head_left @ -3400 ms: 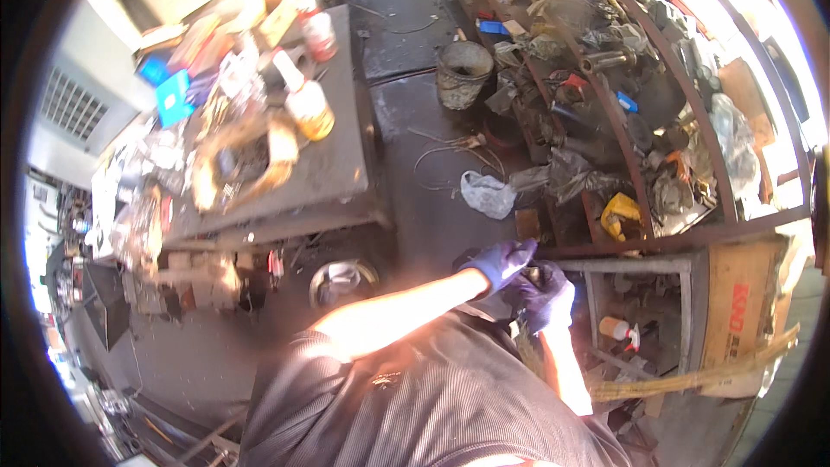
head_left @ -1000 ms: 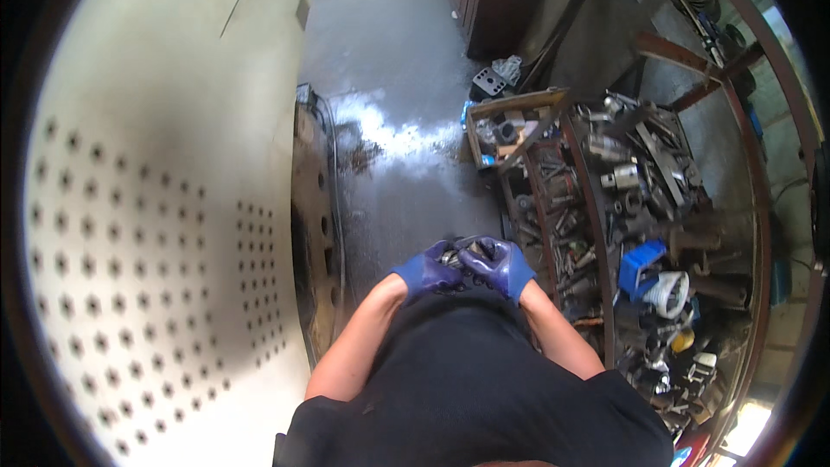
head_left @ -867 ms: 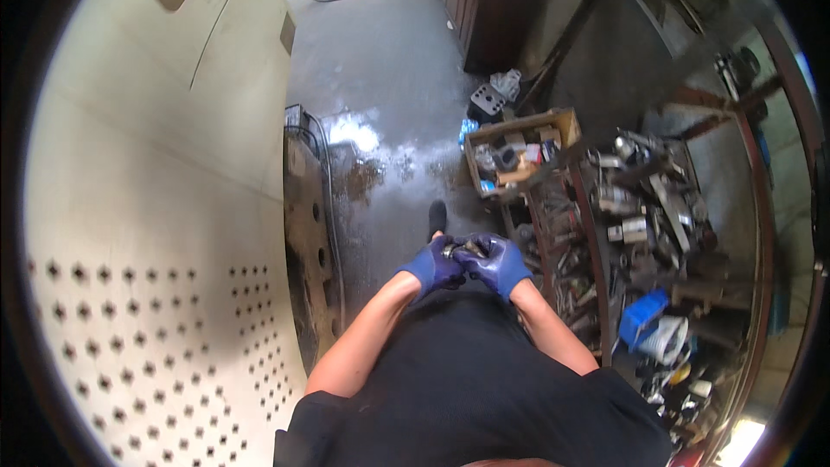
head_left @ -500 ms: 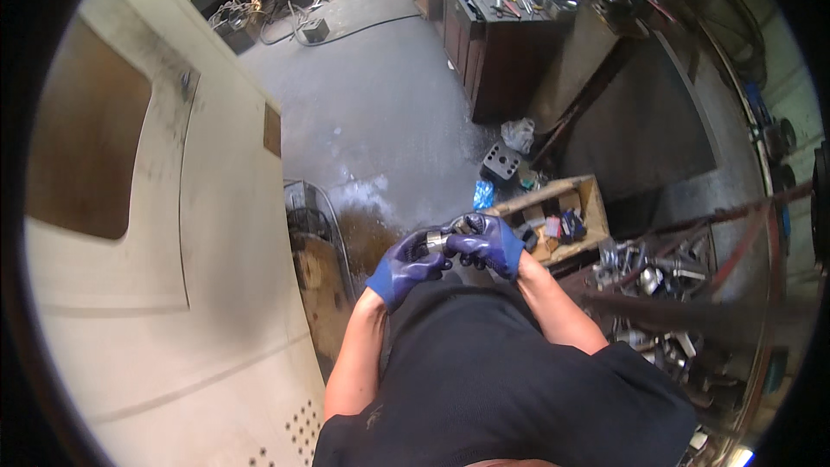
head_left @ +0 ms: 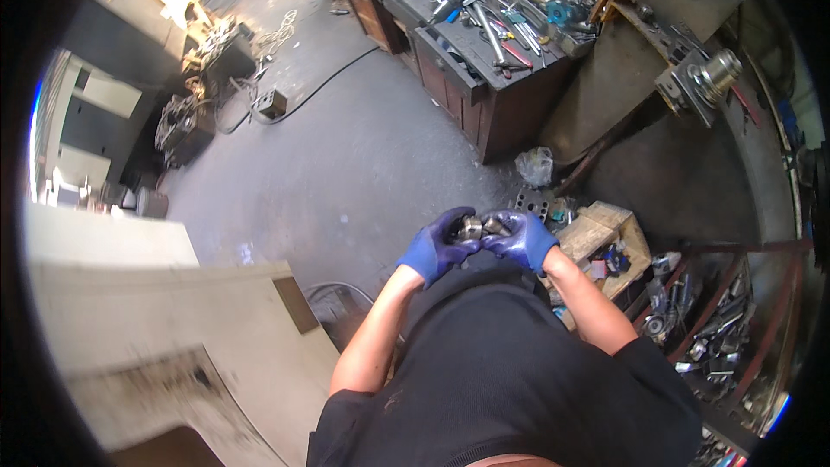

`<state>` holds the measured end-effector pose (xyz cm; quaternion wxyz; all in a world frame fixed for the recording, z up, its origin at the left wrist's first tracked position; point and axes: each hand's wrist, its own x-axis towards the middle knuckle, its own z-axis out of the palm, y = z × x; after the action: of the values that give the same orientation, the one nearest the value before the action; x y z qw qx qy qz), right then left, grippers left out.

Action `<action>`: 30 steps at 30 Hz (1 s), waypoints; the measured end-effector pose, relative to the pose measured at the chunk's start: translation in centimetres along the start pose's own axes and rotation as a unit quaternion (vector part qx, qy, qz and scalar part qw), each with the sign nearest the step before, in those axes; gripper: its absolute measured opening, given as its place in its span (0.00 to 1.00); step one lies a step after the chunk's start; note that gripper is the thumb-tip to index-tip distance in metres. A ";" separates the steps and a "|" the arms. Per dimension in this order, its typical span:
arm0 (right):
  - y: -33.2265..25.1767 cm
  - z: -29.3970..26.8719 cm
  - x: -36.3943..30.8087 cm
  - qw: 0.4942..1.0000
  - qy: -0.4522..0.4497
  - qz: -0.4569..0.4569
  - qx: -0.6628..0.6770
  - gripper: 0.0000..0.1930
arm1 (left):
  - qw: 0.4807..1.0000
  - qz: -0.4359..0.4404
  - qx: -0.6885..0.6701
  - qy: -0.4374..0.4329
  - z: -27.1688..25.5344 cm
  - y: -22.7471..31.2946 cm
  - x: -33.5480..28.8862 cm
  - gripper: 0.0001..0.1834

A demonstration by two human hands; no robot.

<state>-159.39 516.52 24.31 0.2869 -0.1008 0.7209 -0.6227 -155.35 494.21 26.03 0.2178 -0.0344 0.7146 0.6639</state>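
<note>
Both my hands wear purple-blue coated gloves and are close together in front of my waist. My left hand (head_left: 437, 248) is closed around a short, shiny round metal part (head_left: 470, 229), which shows between thumb and fingers. Curled fingers of my right hand (head_left: 524, 242) grip a smaller, darker metal piece (head_left: 494, 226) beside it. The two pieces are almost end to end; whether they touch or are joined I cannot tell. My fingers cover much of both.
Ahead on the right stands a dark workbench (head_left: 519, 104) heaped with hand tools. A wooden crate (head_left: 596, 229) sits right of my hands, near a rack of metal parts (head_left: 718, 320). A pale machine cabinet (head_left: 173, 311) fills the lower left. A black cable (head_left: 333, 78) crosses the floor.
My view has turned and shifted, so the cabinet now sits lower and the bench shows more fully. Both hands still hold the metal pieces, now turned a little differently.
</note>
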 end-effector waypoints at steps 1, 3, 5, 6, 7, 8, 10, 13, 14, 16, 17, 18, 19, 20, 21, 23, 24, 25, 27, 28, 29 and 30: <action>0.0 -0.5 2.0 1.000 0.017 -0.017 0.009 0.16 | 0.999 -0.029 0.019 -0.020 -1.3 1.9 2.3 0.36; -0.2 -1.3 6.3 0.998 0.044 -0.032 0.035 0.16 | 0.999 -0.012 0.017 -0.045 -3.9 3.0 7.1 0.36; 0.1 -2.3 11.2 0.996 0.084 -0.015 0.011 0.17 | 0.998 -0.014 -0.011 -0.056 -6.2 3.1 12.1 0.36; 0.7 -2.8 13.7 0.994 0.100 -0.036 -0.001 0.17 | 0.998 0.009 0.006 -0.058 -7.4 3.4 14.5 0.35; 0.6 -3.8 16.2 0.995 0.100 -0.016 0.023 0.17 | 0.998 0.031 0.022 -0.057 -8.4 3.8 17.1 0.35; 0.5 -4.8 18.7 0.994 0.100 0.004 0.047 0.17 | 0.996 0.054 0.038 -0.057 -9.4 4.2 19.7 0.35; 1.1 -5.9 23.7 0.991 0.113 -0.022 0.064 0.19 | 0.996 0.012 0.069 -0.053 -11.5 5.6 24.0 0.36; -1.8 -7.5 29.5 0.989 0.138 -0.005 0.052 0.20 | 0.991 -0.020 0.121 -0.050 -15.0 9.3 29.4 0.35; -2.1 -8.1 31.6 0.987 0.147 -0.016 0.070 0.20 | 0.989 -0.010 0.134 -0.060 -16.2 9.7 31.6 0.35; -2.8 -9.8 35.6 0.981 0.164 -0.032 0.102 0.20 | 0.985 0.004 0.153 -0.081 -17.9 10.9 36.6 0.35; -3.2 -10.9 37.3 0.980 0.190 0.001 0.051 0.19 | 0.987 -0.020 0.138 -0.085 -18.3 11.6 38.7 0.35; -3.1 -11.0 38.6 0.972 0.219 -0.005 0.082 0.19 | 0.986 -0.022 0.135 -0.097 -18.6 11.8 40.3 0.35; -3.3 -11.5 40.0 0.967 0.243 0.033 0.073 0.20 | 0.985 -0.019 0.134 -0.105 -19.0 11.9 42.2 0.35; -3.2 -11.9 41.4 0.958 0.269 0.071 0.069 0.20 | 0.984 -0.016 0.137 -0.116 -19.3 11.8 44.2 0.35; -1.8 -12.4 43.1 0.952 0.289 0.063 0.079 0.20 | 0.979 0.018 0.163 -0.119 -19.5 11.4 46.3 0.35; 1.1 -12.9 46.0 0.937 0.328 0.056 0.106 0.20 | 0.967 0.052 0.208 -0.138 -20.3 9.9 50.5 0.35; 1.7 -13.2 46.7 0.931 0.361 0.035 0.039 0.20 | 0.962 0.048 0.217 -0.156 -20.5 10.2 51.9 0.35; -1.0 -13.2 46.7 0.926 0.368 0.078 0.016 0.22 | 0.962 0.038 0.208 -0.170 -21.3 9.0 53.5 0.36; -3.2 -13.3 47.0 0.909 0.398 0.119 -0.007 0.24 | 0.957 0.039 0.176 -0.225 -22.2 8.0 56.2 0.37; -3.3 -13.3 47.6 0.902 0.416 0.117 -0.006 0.25 | 0.953 0.037 0.162 -0.252 -22.5 7.9 57.3 0.37; -3.4 -13.2 48.1 0.894 0.433 0.115 -0.006 0.25 | 0.947 0.054 0.176 -0.264 -22.6 7.8 58.3 0.37; -3.7 -13.3 48.3 0.886 0.435 0.157 -0.017 0.25 | 0.940 0.072 0.189 -0.275 -22.8 7.6 59.2 0.37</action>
<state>-206.70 502.71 14.72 0.0365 0.2897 0.7903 -0.5387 -217.46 487.38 12.53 0.3600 0.2426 0.7399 0.5139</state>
